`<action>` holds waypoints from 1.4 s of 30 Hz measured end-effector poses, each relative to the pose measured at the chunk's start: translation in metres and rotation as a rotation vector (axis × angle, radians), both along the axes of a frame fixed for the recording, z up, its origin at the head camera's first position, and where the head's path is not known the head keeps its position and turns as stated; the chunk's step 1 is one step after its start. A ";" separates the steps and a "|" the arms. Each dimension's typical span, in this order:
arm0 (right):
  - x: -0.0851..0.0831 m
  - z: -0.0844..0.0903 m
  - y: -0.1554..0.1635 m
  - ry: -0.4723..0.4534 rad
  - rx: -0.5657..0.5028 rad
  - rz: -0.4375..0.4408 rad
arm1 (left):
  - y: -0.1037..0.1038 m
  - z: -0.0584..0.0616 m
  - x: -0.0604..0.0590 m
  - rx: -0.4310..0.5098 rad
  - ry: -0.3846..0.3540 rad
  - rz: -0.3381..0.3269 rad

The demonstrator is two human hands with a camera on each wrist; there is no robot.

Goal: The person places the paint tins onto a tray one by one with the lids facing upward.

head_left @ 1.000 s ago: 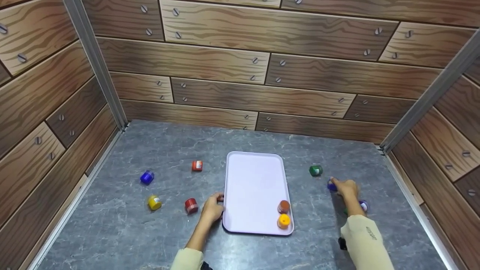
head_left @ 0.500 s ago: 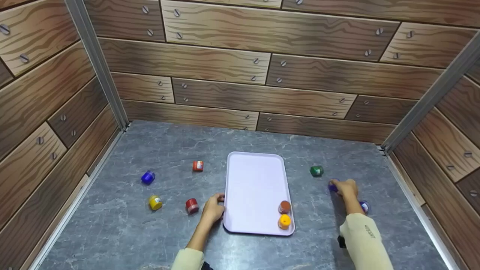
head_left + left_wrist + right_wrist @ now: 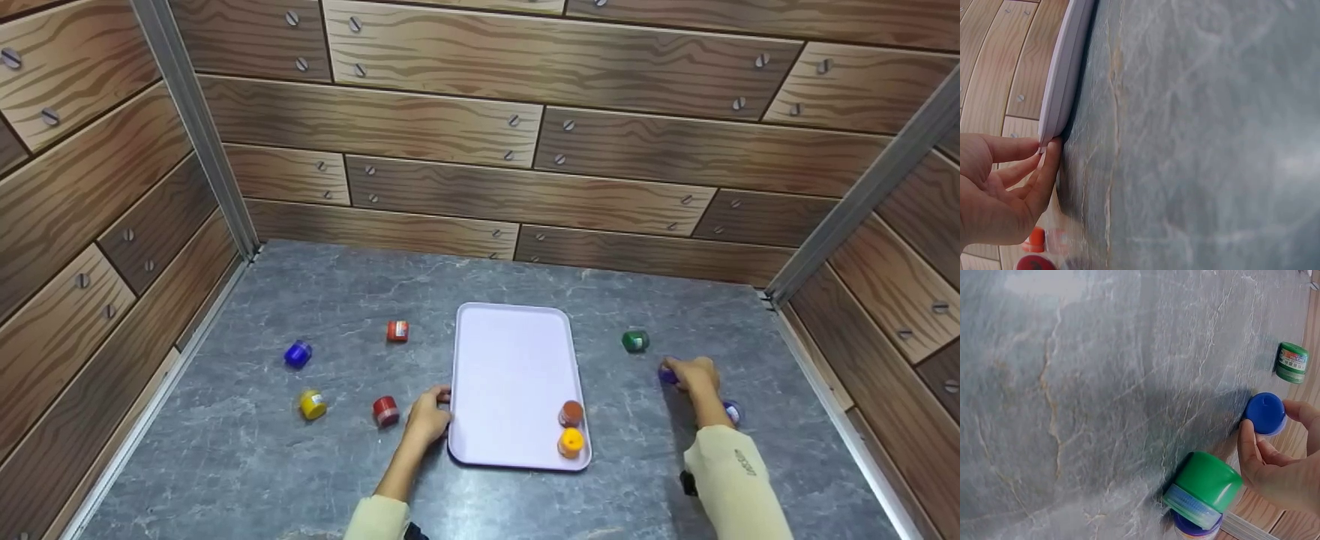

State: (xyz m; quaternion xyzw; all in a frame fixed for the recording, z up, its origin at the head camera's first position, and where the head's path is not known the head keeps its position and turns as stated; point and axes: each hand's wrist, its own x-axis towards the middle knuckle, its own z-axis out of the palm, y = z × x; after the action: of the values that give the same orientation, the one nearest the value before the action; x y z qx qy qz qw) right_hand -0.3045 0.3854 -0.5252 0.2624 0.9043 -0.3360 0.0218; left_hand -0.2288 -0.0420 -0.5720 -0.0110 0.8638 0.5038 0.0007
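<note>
My right hand (image 3: 696, 375) pinches a small blue paint jar (image 3: 1265, 413) between thumb and fingers, down at the grey tabletop at right. In the right wrist view its lid faces the camera. With fingertips at the rim, my left hand (image 3: 427, 417) grips the left edge of a pale lilac tray (image 3: 514, 360); the left wrist view shows the tray rim (image 3: 1057, 101) between thumb and fingers. On the tray's near right corner stand a brown-orange jar (image 3: 571, 413) and a yellow-orange jar (image 3: 571, 442).
Left of the tray lie a blue jar (image 3: 298, 354), a yellow jar (image 3: 312, 404), a red jar (image 3: 385, 412) and an orange-red jar (image 3: 397, 331). At right are a dark green jar (image 3: 635, 341), another green jar (image 3: 1207, 481) and a purple-lidded jar (image 3: 1196, 529). Wood-patterned walls (image 3: 420, 180) enclose the table.
The head view shifts very slightly. Both hands stay nearly in place, the right at the blue jar and the left at the tray's edge.
</note>
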 end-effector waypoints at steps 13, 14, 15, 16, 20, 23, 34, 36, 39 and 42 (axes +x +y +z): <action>0.003 0.008 0.001 -0.057 -0.024 0.084 | 0.002 0.001 0.001 0.073 -0.044 0.003; 0.003 0.008 0.001 -0.060 -0.030 0.089 | 0.002 0.001 0.001 0.092 -0.055 0.003; 0.003 0.008 0.000 -0.062 -0.038 0.095 | 0.002 0.001 0.001 0.111 -0.064 0.001; 0.004 0.009 0.000 -0.064 -0.039 0.097 | 0.002 0.001 0.001 0.114 -0.066 0.002; 0.005 0.009 -0.002 -0.066 -0.059 0.110 | 0.002 0.001 0.001 0.112 -0.068 0.003; 0.005 0.009 -0.003 -0.064 -0.084 0.118 | 0.002 0.001 0.001 0.097 -0.057 0.005; 0.012 0.017 -0.016 -0.024 -0.061 0.193 | 0.002 0.000 0.000 0.085 -0.041 0.001; 0.014 0.018 -0.019 -0.013 -0.080 0.205 | 0.001 0.000 0.000 0.080 -0.041 0.002; 0.016 0.018 -0.023 0.005 -0.095 0.229 | 0.002 0.000 0.000 0.089 -0.048 -0.003; 0.019 0.019 -0.027 0.025 -0.106 0.249 | 0.002 0.000 0.000 0.101 -0.054 -0.007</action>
State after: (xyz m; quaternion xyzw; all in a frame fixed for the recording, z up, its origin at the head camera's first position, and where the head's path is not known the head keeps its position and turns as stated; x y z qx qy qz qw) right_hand -0.2855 0.3587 -0.5063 0.1425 0.9110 -0.3813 0.0659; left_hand -0.2287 -0.0399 -0.5719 -0.0217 0.8369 0.5464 0.0263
